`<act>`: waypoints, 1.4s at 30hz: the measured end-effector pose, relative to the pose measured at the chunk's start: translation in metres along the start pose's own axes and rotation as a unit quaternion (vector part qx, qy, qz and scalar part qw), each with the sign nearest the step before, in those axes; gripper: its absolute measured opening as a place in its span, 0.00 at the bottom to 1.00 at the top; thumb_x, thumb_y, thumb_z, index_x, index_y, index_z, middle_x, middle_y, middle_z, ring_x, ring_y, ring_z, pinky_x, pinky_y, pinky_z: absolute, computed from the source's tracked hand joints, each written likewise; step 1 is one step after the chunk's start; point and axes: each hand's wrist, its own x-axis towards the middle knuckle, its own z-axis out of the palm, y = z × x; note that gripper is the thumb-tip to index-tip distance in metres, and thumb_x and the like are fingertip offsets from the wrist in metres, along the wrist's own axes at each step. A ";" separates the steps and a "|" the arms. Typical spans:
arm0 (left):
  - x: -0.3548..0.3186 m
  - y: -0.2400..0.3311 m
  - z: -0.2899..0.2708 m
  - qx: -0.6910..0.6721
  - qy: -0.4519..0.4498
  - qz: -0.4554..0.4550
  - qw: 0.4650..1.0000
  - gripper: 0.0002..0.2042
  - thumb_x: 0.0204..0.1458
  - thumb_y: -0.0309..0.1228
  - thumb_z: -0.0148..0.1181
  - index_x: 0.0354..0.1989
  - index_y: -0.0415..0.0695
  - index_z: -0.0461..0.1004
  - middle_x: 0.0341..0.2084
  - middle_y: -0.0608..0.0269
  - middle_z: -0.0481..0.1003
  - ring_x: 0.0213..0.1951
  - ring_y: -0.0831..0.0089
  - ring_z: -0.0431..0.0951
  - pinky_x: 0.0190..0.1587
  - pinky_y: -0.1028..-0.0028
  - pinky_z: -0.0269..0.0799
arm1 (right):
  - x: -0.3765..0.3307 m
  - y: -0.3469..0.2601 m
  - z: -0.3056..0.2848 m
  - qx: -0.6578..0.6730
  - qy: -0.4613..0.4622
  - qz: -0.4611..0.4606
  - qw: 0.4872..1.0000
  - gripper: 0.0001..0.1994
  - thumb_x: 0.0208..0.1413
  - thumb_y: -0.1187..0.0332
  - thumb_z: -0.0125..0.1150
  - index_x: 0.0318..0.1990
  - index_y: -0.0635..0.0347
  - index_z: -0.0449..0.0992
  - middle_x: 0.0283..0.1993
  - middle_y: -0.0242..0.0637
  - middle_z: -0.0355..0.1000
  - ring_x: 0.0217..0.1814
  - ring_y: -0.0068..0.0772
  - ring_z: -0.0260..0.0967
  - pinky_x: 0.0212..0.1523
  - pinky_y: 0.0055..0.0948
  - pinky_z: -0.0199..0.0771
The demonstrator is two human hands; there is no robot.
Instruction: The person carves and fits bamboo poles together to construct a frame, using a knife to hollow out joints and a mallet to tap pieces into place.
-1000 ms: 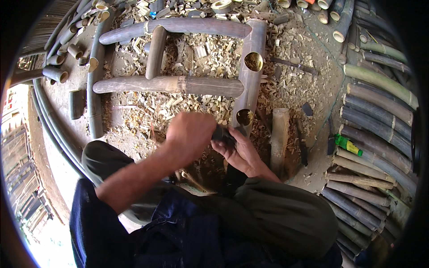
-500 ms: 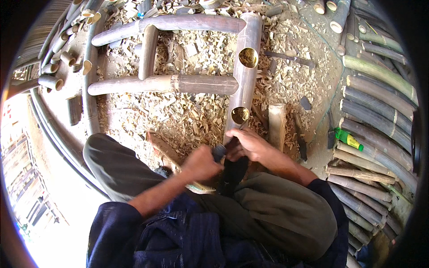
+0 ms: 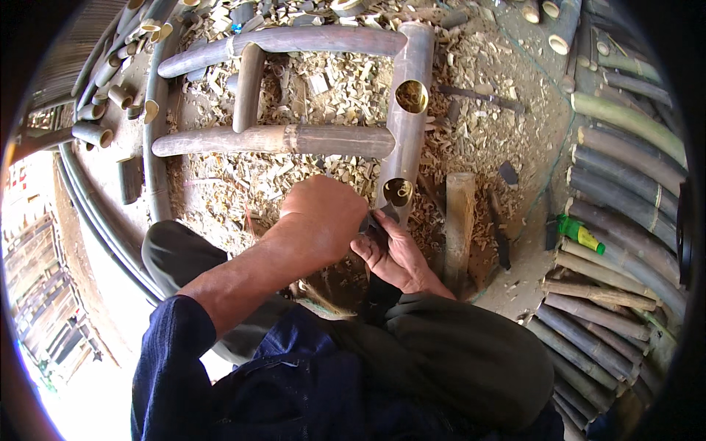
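Observation:
My left hand (image 3: pixel 320 217) is a closed fist, knuckles up, just left of the near end of a dark bamboo post (image 3: pixel 407 140). What it grips is hidden beneath the fingers. Against the post's near end, my right hand (image 3: pixel 401 253) curls its fingers, thumb pointing up along the post. A small dark piece (image 3: pixel 374 229) shows between the two hands; its kind is unclear. Two round holes are cut in the post, and a near bamboo rail (image 3: pixel 323 140) and a far bamboo rail (image 3: pixel 294 41) meet its left side.
A short bamboo upright (image 3: pixel 248 88) joins the rails. Pale wood shavings (image 3: pixel 309 103) cover the ground. A bamboo stub (image 3: pixel 460 217) stands right of my hands. Bamboo poles (image 3: pixel 625 173) line the right side, with a green bottle (image 3: pixel 581 233) among them. Cut bamboo pieces (image 3: pixel 92 134) lie at far left.
My left fist has moved up and forward, turning so its back faces up. My right hand has shifted slightly down and stays at the post's near end.

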 end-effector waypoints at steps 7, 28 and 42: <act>-0.005 -0.001 0.051 -0.140 0.044 0.014 0.989 0.13 0.41 0.26 0.65 0.35 0.32 0.74 0.27 0.42 0.79 0.36 0.41 0.82 0.41 0.50 0.78 | -0.005 -0.022 -0.016 -0.151 0.022 -0.012 0.988 0.13 0.70 0.65 0.51 0.49 0.68 0.73 0.44 0.48 0.80 0.42 0.45 0.82 0.43 0.40 0.87; -0.013 0.084 0.158 -0.543 0.075 -0.156 0.822 0.31 0.43 0.43 0.75 0.49 0.33 0.70 0.37 0.40 0.80 0.43 0.47 0.82 0.47 0.55 0.76 | -0.044 -0.040 0.000 -0.627 0.222 -0.054 0.745 0.16 0.63 0.56 0.56 0.40 0.62 0.78 0.44 0.41 0.72 0.44 0.34 0.73 0.39 0.32 0.74; -0.008 0.025 0.019 -0.155 0.156 -0.191 0.957 0.11 0.40 0.30 0.66 0.28 0.33 0.80 0.26 0.42 0.81 0.33 0.46 0.85 0.38 0.54 0.80 | 0.017 -0.039 0.008 -0.203 -0.014 -0.089 0.975 0.12 0.67 0.64 0.53 0.45 0.64 0.76 0.36 0.43 0.79 0.31 0.39 0.80 0.33 0.42 0.85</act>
